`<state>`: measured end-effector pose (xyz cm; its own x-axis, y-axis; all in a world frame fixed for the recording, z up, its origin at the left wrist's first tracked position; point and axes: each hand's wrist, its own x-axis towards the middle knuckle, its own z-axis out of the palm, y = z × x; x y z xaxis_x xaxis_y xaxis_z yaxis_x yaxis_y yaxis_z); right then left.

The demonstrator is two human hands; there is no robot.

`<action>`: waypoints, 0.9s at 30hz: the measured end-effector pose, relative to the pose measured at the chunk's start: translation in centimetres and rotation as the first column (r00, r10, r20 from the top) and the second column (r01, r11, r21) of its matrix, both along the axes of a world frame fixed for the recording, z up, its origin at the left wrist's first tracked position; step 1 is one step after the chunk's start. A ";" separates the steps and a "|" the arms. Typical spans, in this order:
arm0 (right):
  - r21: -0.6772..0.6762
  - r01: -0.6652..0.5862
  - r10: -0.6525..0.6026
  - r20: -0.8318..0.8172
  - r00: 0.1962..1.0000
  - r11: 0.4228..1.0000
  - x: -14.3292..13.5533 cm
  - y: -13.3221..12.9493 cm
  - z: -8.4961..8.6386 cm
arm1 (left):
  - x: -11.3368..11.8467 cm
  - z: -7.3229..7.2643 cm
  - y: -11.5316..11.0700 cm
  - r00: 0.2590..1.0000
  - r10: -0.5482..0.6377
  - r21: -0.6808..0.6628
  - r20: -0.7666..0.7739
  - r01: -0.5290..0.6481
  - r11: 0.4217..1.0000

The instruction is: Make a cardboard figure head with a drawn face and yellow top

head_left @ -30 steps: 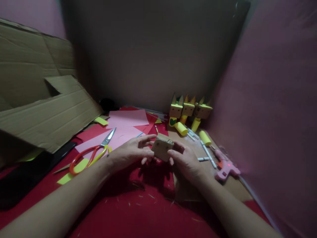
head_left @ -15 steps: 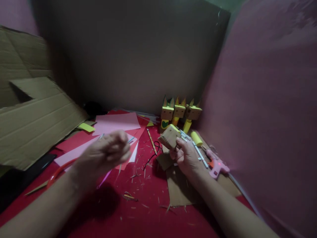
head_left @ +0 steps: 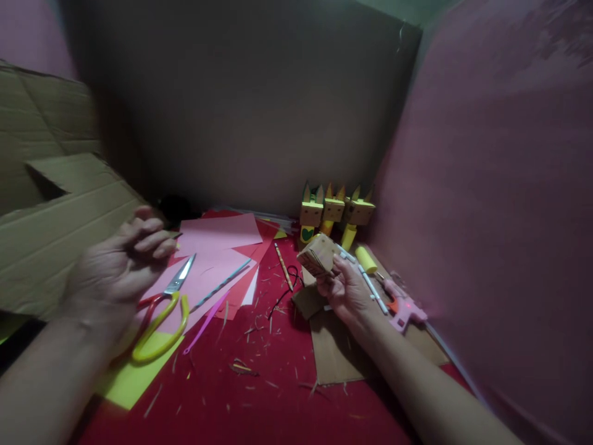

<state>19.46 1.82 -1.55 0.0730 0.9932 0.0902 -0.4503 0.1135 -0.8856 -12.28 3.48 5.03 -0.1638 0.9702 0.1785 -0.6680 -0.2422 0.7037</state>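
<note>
My right hand (head_left: pixel 345 287) grips a small folded cardboard box (head_left: pixel 319 254) with dark dots on it, held above cardboard pieces. At the left, my left hand (head_left: pixel 125 259) is raised with its fingers curled in; whether anything is inside them is hidden. Just beside it, scissors (head_left: pixel 160 327) with yellow and red handles lie with the blades pointing away from me. A blue striped stick (head_left: pixel 222 284) and a pink strip (head_left: pixel 206 324) rest to the right of the scissors.
Cardboard figures (head_left: pixel 311 213) with pointed ears stand at the back. To the right lie a yellow roll (head_left: pixel 365 259), white paper tubes (head_left: pixel 372 290) and a pink glue gun (head_left: pixel 405 306). Pink paper (head_left: pixel 220 232), a pencil (head_left: pixel 283 266) and scraps cover the red cloth. Large cardboard (head_left: pixel 60 235) leans left.
My left hand has moved left and upward, away from the middle, uncovering the scissors and blue stick. My right hand keeps hold of the cardboard box, which has turned slightly.
</note>
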 end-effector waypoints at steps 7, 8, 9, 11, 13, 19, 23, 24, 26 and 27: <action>0.033 -0.104 0.103 0.043 0.994 0.994 -0.6 -0.4 -0.2 | 5.2 -4.4 -0.1 0.885 -0.207 -0.174 -0.417 0.146 0.974; 0.035 -0.130 0.128 0.061 0.990 0.991 -0.7 -0.6 -0.3 | 6.0 -4.7 -0.5 0.815 -0.265 -0.189 -0.515 0.194 0.963; 0.033 -0.158 0.155 0.082 0.985 0.987 -0.7 -0.7 -0.3 | 6.8 -4.9 -0.9 0.751 -0.302 -0.193 -0.587 0.232 0.953; 0.021 -0.217 0.212 0.129 0.969 0.976 -0.8 -1.0 -0.4 | 8.0 -4.7 -1.8 0.623 -0.362 -0.202 -0.694 0.314 0.928; 0.002 -0.274 0.269 0.170 0.948 0.962 -1.0 -1.2 -0.5 | 8.7 -4.4 -2.6 0.545 -0.404 -0.205 -0.734 0.389 0.898; -0.008 -0.339 0.335 0.171 0.927 0.941 -1.2 -1.3 -0.9 | 9.3 -4.4 -3.2 0.548 -0.451 -0.218 -0.704 0.438 0.872; -0.009 -0.333 0.331 0.139 0.933 0.943 -1.4 -1.3 -0.9 | 9.3 -4.9 -3.3 0.554 -0.408 -0.195 -0.725 0.403 0.894; -0.008 -0.326 0.325 0.128 0.937 0.945 -1.4 -1.3 -0.9 | 9.3 -5.0 -3.3 0.552 -0.399 -0.186 -0.732 0.402 0.896; -0.007 -0.311 0.310 0.107 0.945 0.950 -1.5 -1.3 -0.9 | 9.2 -5.1 -3.3 0.549 -0.389 -0.176 -0.740 0.400 0.900; -0.008 -0.302 0.301 0.097 0.949 0.953 -1.6 -1.3 -0.9 | 9.3 -5.2 -3.3 0.554 -0.390 -0.179 -0.735 0.397 0.900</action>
<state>17.88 0.54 -2.49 -0.2393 0.9668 0.0894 -0.3772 -0.0077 -0.9261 -3.03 0.13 -0.21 0.4247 0.9032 0.0630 0.0491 -0.0925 0.9945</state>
